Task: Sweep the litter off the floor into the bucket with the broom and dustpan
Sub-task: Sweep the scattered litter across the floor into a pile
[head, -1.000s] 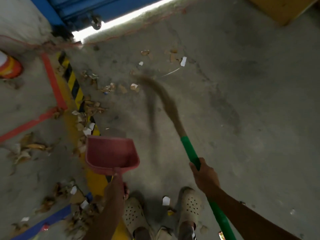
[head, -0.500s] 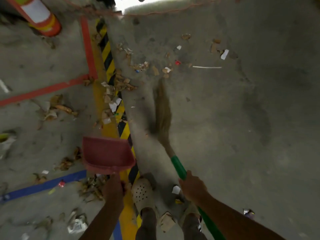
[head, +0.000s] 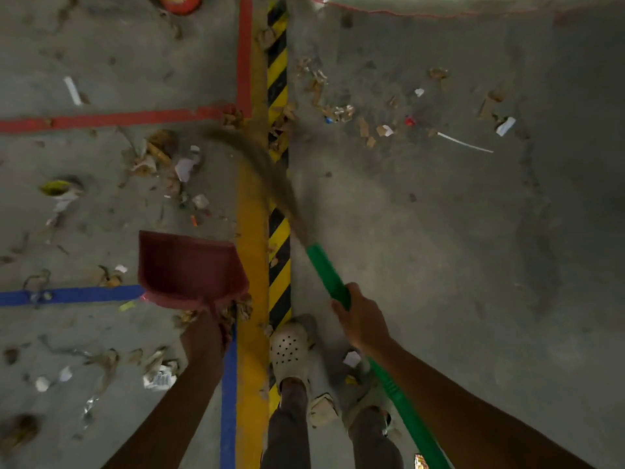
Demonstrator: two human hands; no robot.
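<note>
Concrete floor (head: 422, 265) littered; fingers clamped on broom (head: 324, 275) and dustpan (head: 189, 265)

Dim, soft picture: daylight glares in a strip past the far end of the hazard stripe (head: 278, 96), the broom (head: 267, 177) bristles smear, edges bow.

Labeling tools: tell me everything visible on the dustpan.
The dustpan is dull red, plastic by the look, with a flat tray, raised side and back walls and an open front edge facing away from the person. It looks empty. The left hand holds it from the near end, over the littered floor beside the yellow line; the handle is hidden.
</note>
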